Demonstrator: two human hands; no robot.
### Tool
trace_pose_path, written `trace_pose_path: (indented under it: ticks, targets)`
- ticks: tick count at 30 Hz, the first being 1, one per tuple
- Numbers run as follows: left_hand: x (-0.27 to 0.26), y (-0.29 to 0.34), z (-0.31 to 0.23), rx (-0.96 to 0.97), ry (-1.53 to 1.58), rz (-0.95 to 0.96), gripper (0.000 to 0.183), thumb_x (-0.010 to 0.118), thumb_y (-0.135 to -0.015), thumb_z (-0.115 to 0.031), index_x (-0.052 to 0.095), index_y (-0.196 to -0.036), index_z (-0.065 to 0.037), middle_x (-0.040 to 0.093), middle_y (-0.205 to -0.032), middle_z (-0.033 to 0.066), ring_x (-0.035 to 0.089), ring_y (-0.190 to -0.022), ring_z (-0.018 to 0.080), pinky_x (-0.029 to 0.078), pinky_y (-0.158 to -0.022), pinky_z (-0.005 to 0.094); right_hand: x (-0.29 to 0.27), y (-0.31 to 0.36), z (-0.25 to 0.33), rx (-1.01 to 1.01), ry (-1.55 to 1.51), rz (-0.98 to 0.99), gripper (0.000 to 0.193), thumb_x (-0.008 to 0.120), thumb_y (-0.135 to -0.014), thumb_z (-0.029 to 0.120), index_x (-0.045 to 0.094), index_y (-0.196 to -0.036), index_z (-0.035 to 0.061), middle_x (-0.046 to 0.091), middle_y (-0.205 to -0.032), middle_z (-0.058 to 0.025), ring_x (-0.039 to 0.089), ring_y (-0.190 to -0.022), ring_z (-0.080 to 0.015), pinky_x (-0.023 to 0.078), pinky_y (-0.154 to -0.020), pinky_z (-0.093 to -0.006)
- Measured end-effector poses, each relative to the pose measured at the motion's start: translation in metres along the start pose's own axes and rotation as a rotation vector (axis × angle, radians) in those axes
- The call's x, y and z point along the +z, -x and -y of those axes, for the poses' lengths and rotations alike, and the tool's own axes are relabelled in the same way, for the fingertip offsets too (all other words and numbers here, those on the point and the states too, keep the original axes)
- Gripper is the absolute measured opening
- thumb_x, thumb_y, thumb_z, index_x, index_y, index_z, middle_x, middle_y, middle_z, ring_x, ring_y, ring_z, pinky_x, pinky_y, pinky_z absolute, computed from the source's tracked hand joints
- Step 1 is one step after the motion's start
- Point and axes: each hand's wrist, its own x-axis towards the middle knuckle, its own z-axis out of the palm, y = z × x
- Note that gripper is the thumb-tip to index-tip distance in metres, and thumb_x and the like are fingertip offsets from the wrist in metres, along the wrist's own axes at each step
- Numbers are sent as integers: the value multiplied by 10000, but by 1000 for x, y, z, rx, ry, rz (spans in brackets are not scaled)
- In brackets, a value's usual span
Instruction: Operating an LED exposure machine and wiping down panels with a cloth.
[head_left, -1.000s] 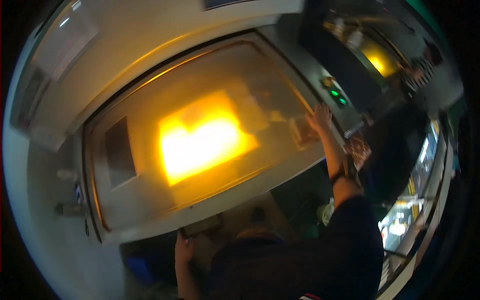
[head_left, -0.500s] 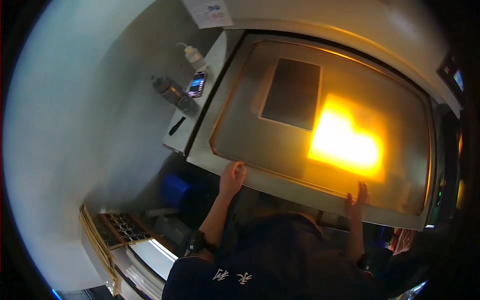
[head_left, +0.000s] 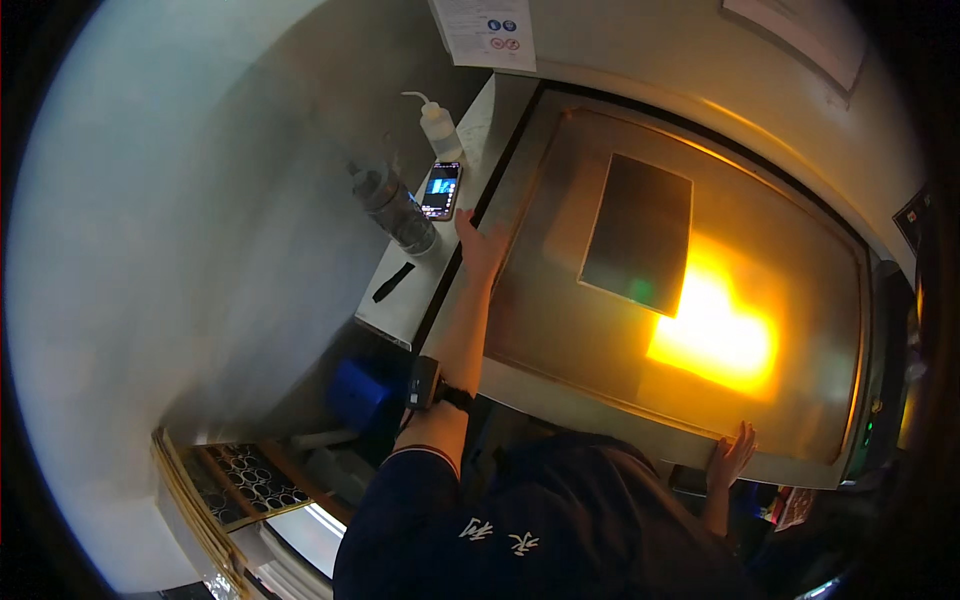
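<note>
My left hand (head_left: 482,248) is stretched out over the left edge of a wide flat machine top (head_left: 560,330), its fingers apart and holding nothing. One finger lies close to the lower end of a lit phone (head_left: 441,190); I cannot tell if it touches. At the front rim of the machine, my right hand (head_left: 732,458) rests with fingers extended, also holding nothing. A dark rectangular sheet (head_left: 640,230) lies on the framed panel. Beside it, a bright yellow glow (head_left: 722,335) shines through or off the surface.
On the narrow side ledge (head_left: 385,315) stand a white squeeze bottle (head_left: 438,128) and a clear drinking bottle (head_left: 398,212). A small black tool (head_left: 393,283) lies there. Below are a blue container (head_left: 362,395) and a stack of boards (head_left: 195,505). A paper notice (head_left: 490,38) hangs behind.
My left hand has gone from the front edge of the machine up and over toward the phone. My right hand has come down onto the front rim. The view has shifted.
</note>
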Motion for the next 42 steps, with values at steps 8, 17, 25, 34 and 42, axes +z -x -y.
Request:
trace_pose_path:
  ticks: [8,17,25,34,42]
  targets:
    - [24,-55,-56,-299,2,13,714,679,-855,-243,268,-1378,19,358,-1390,286,590,-986,349,493,-828,428,-1,0,-11,48,61,30,576,333,-997,476,373,-1468,146,311,-1547,-116,197,-1469,-299,101,-1182,-535]
    - [25,-47,-92,-194,137,128,674,654,-887,-202,282,-1429,-49,421,-1384,135,537,-548,138,427,-451,272,9,-92,4,-86,29,10,574,335,-1002,481,378,-1470,153,335,-1533,-122,229,-1457,-314,108,-1177,-545]
    - [49,229,-117,-465,-106,486,466,661,-877,-105,507,-1317,-92,620,-1166,52,532,-673,108,476,-621,292,25,-228,28,-91,25,-73,561,395,-989,464,369,-1480,193,327,-1543,-90,251,-1449,-327,152,-1156,-585]
    - [43,360,-118,-660,-247,651,325,602,-942,-218,585,-1228,-63,663,-1131,80,643,-897,150,499,-833,295,31,-396,62,-136,105,-55,554,399,-979,504,408,-1453,217,395,-1508,-80,351,-1402,-296,236,-1106,-634]
    - [35,331,-135,-537,-196,709,368,561,-979,-235,541,-1294,-45,614,-1250,117,632,-1067,231,489,-910,345,135,-499,8,-468,-219,-556,591,523,-947,473,431,-1430,147,383,-1495,-165,373,-1366,-381,277,-1082,-633]
